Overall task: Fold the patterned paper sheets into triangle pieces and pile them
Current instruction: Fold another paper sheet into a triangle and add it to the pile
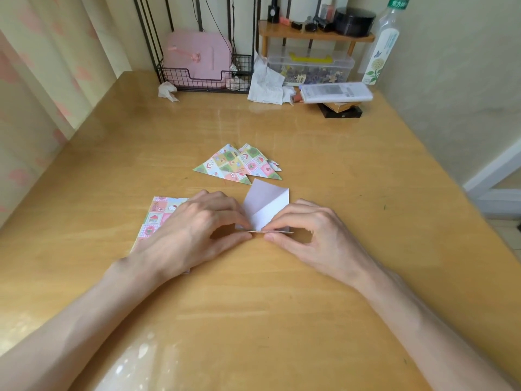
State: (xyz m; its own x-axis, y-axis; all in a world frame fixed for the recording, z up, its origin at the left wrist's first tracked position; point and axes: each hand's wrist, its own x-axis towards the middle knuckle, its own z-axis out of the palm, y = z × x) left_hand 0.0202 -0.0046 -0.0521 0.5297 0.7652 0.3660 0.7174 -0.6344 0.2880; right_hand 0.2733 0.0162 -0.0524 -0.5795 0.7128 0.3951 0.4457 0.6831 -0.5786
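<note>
Paper sheet (266, 206), white side showing and creased down its middle, lies at the centre of the frame on the wooden table (253, 306), with its far part lifted off the surface. Both hands grasp its near edge. The left hand (194, 230) pinches that edge between thumb and forefinger from the left, and the right hand (313, 232) pinches it the same way from the right, so their fingertips nearly meet. The left palm and wrist rest on a stack of flat patterned sheets (158, 215), which peeks out at centre left. Just above the held sheet, apart from it, a pile of folded triangle pieces (239, 165) lies fanned with pattern upward.

Along the top of the frame stand a black wire basket (203, 80) holding a pink case (194, 55), a crumpled tissue (167, 91), a clear plastic box (310, 66) under a small wooden shelf (315, 35), and a tall bottle (383, 43) at upper right. A curtain (42, 80) hangs at upper left.
</note>
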